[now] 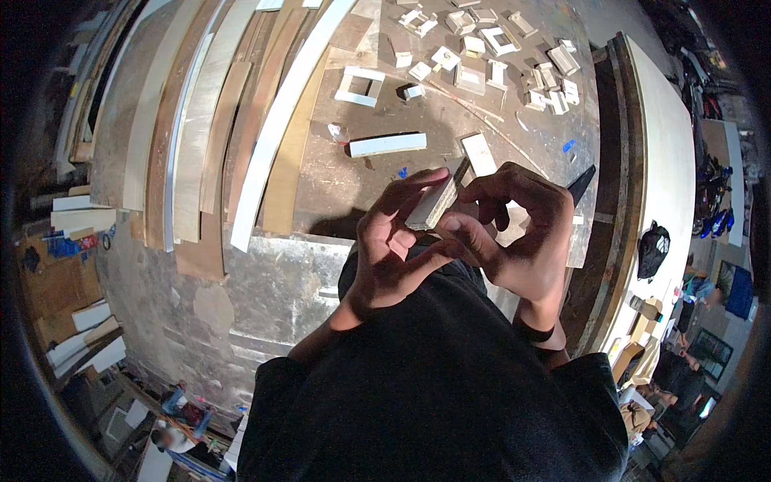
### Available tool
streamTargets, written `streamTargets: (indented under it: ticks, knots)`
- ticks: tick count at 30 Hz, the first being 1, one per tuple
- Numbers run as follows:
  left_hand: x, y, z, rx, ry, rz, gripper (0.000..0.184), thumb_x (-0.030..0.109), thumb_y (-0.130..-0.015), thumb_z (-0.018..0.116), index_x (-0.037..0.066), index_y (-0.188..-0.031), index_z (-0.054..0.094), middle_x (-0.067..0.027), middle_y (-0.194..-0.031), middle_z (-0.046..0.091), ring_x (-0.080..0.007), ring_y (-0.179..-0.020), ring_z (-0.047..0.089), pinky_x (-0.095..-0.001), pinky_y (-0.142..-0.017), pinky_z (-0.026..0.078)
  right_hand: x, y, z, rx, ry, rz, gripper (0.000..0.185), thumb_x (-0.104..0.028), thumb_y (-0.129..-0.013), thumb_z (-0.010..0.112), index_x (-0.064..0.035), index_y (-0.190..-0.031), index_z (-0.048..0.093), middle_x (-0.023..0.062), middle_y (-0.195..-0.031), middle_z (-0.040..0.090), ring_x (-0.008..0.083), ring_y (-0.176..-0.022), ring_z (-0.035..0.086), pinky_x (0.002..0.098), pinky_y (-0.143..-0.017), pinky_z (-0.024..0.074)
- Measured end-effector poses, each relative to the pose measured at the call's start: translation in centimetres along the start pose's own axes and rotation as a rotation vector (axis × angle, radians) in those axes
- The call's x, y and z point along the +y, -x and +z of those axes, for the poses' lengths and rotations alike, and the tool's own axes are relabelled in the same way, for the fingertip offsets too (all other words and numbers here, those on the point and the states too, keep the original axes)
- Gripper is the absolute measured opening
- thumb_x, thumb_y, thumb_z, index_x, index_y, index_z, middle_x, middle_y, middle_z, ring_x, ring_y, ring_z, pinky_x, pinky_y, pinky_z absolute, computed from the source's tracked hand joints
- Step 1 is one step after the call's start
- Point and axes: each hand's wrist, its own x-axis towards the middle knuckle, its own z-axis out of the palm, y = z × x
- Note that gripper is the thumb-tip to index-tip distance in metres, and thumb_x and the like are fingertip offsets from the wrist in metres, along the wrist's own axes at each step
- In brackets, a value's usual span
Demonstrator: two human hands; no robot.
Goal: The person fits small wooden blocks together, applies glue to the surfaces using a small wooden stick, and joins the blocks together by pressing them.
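In front of my chest, a short wooden block [434, 202] with a rough, pale edge is held up at a tilt. My left hand [389, 245] grips it from the left, fingers along one side and thumb beneath. On the other side, my right hand [522, 233] is closed on the block, its thumb and forefinger at the edge; the other fingers curl inward. Just beyond my hands lie a pale wooden strip [388, 145] and a shorter wooden piece [479, 154] on the brown worktable [361, 181].
Small wooden frames and blocks [470, 76] lie scattered at the table's far side. Long boards [265, 136] are laid out on the left. A thin stick [490, 124] and a dark pointed object [581, 185] lie at right. A person [181, 442] is at lower left.
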Motion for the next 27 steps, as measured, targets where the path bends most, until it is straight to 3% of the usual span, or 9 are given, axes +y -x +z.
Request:
streamTargets:
  ticks: [4, 7, 16, 22, 25, 27]
  knots:
    - [0.5, 0.2, 0.2, 0.04, 0.161, -0.1, 0.072, 0.0, -0.078, 0.079, 0.003, -0.14, 0.042, -0.0118, -0.145, 0.044, -0.0233, -0.131, 0.048, -0.0368, -0.106, 0.046, -0.2, 0.0, 0.2, -0.005, -0.001, 0.011, 0.025, -0.012, -0.067, 0.087, 0.0015, -0.079, 0.07, 0.0081, -0.068, 0.064, 0.0138, -0.057, 0.057, 0.0254, -0.052, 0.0432]
    - [0.6, 0.4, 0.0, 0.026, 0.048, -0.112, 0.072, 0.0, -0.078, 0.079, 0.004, -0.14, 0.042, -0.0117, -0.146, 0.043, -0.0233, -0.131, 0.048, -0.0371, -0.106, 0.047, -0.4, -0.1, 0.3, -0.008, -0.001, 0.017, 0.025, -0.011, -0.066, 0.087, 0.0017, -0.08, 0.07, 0.009, -0.069, 0.064, 0.0148, -0.057, 0.058, 0.0258, -0.053, 0.044]
    - [0.4, 0.2, -0.9, -0.026, -0.082, 0.054, 0.074, 0.0, -0.077, 0.079, 0.004, -0.141, 0.041, -0.0125, -0.143, 0.046, -0.0231, -0.129, 0.05, -0.038, -0.104, 0.047, -0.4, 0.1, 0.3, -0.051, 0.0, -0.012, 0.023, -0.008, -0.067, 0.082, 0.003, -0.083, 0.069, 0.0105, -0.071, 0.065, 0.0152, -0.059, 0.06, 0.026, -0.054, 0.0453]
    - [0.2, 0.5, -1.1, 0.04, 0.232, -0.009, 0.074, 0.002, -0.08, 0.078, 0.002, -0.142, 0.039, -0.0114, -0.142, 0.048, -0.0225, -0.129, 0.05, -0.0392, -0.105, 0.046, 0.8, 0.3, 0.2, -0.072, -0.215, 0.034, 0.02, -0.002, -0.068, 0.078, 0.0006, -0.087, 0.071, 0.0062, -0.076, 0.067, 0.0096, -0.063, 0.059, 0.0226, -0.056, 0.0445]
    - [-0.6, 0.4, -2.0, 0.03, 0.36, -0.136, 0.079, 0.016, -0.081, 0.079, 0.004, -0.145, 0.036, -0.0122, -0.141, 0.049, -0.0218, -0.129, 0.049, -0.0413, -0.108, 0.042, 1.6, 0.3, 0.0, -0.086, -0.328, 0.077, 0.018, 0.0, -0.071, 0.078, 0.0007, -0.088, 0.071, 0.0044, -0.08, 0.068, 0.0069, -0.066, 0.058, 0.0212, -0.058, 0.044]
    - [0.2, 1.0, -1.7, 0.119, 0.546, -0.256, 0.078, 0.016, -0.081, 0.078, 0.006, -0.146, 0.036, -0.0127, -0.139, 0.051, -0.024, -0.128, 0.052, -0.042, -0.107, 0.043, 2.6, 0.2, -0.1, -0.109, -0.39, 0.09, 0.018, -0.003, -0.073, 0.08, 0.0008, -0.089, 0.071, 0.0038, -0.081, 0.068, 0.0062, -0.068, 0.057, 0.0213, -0.059, 0.0439]
